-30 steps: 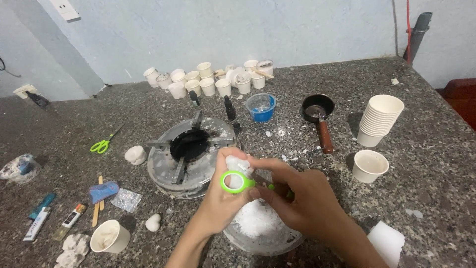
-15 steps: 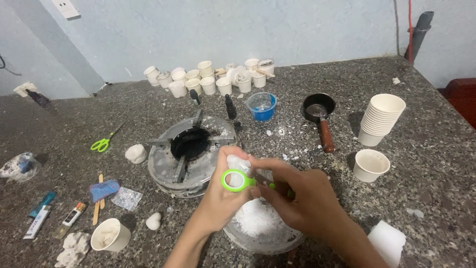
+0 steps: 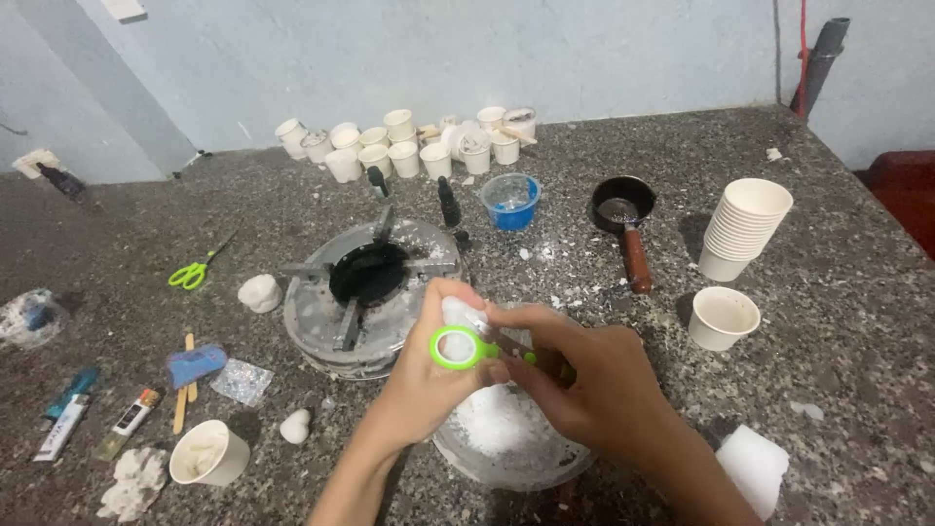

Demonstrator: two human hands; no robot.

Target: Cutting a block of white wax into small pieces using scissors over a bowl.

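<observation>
My left hand [image 3: 421, 382] pinches a small white lump [image 3: 455, 314] at its fingertips. My right hand [image 3: 596, 382] holds green-handled scissors [image 3: 456, 348] against that lump; the blades are hidden behind the fingers. Both hands hover over a round bowl [image 3: 545, 471] filled with white flakes, near the front edge of the speckled stone counter [image 3: 838, 370]. Just behind the hands sits a gas burner [image 3: 365, 282].
A second pair of green scissors [image 3: 195, 273] lies at the left. A stack of paper cups [image 3: 745, 229], a single cup [image 3: 723, 317], a small black pan [image 3: 623, 209] and a blue cup [image 3: 510, 200] stand to the right and behind. Several white cups [image 3: 409, 146] line the wall.
</observation>
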